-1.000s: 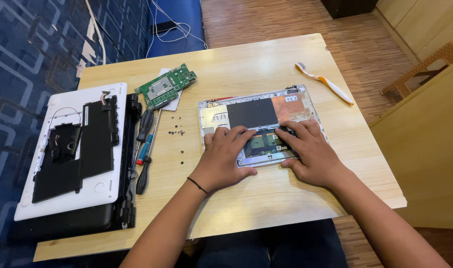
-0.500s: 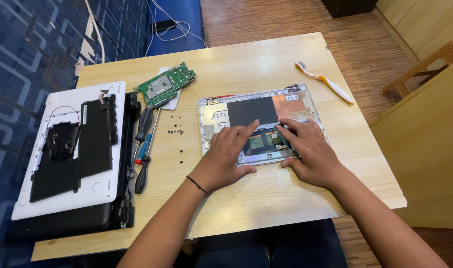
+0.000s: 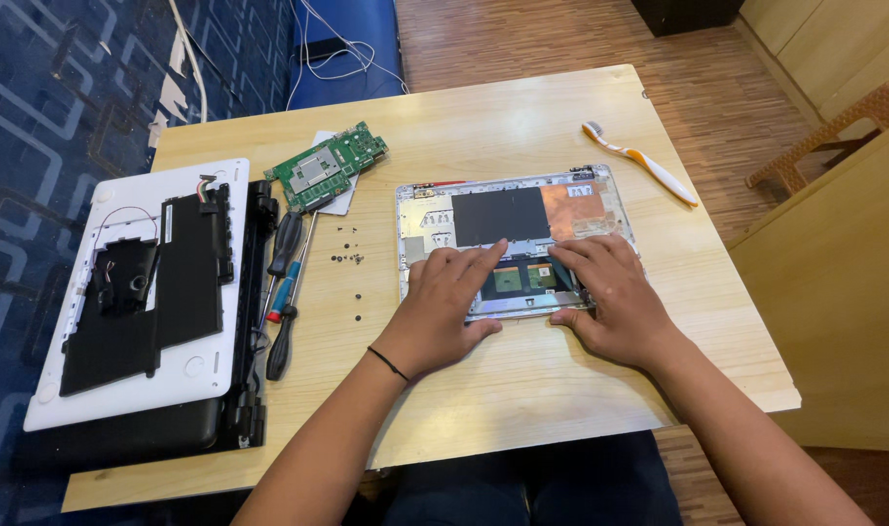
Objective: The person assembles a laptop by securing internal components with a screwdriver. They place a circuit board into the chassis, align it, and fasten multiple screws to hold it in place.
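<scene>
Pale wood forms the table point(image 3: 483, 390), where both hands lie palm-down on an opened silver laptop shell point(image 3: 513, 219) near its middle. The left hand point(image 3: 444, 312) spreads its fingers flat over the shell's lower left part; the right hand point(image 3: 610, 297) presses its fingertips on the small green board point(image 3: 522, 280) inside, gripping nothing. Left of them lie loose screws point(image 3: 347, 258), screwdrivers point(image 3: 284, 292), a green circuit board point(image 3: 328, 166) and a white laptop cover point(image 3: 138, 292). A toothbrush point(image 3: 639, 161) rests at the right; blue carpet and wood flooring surround the table.
</scene>
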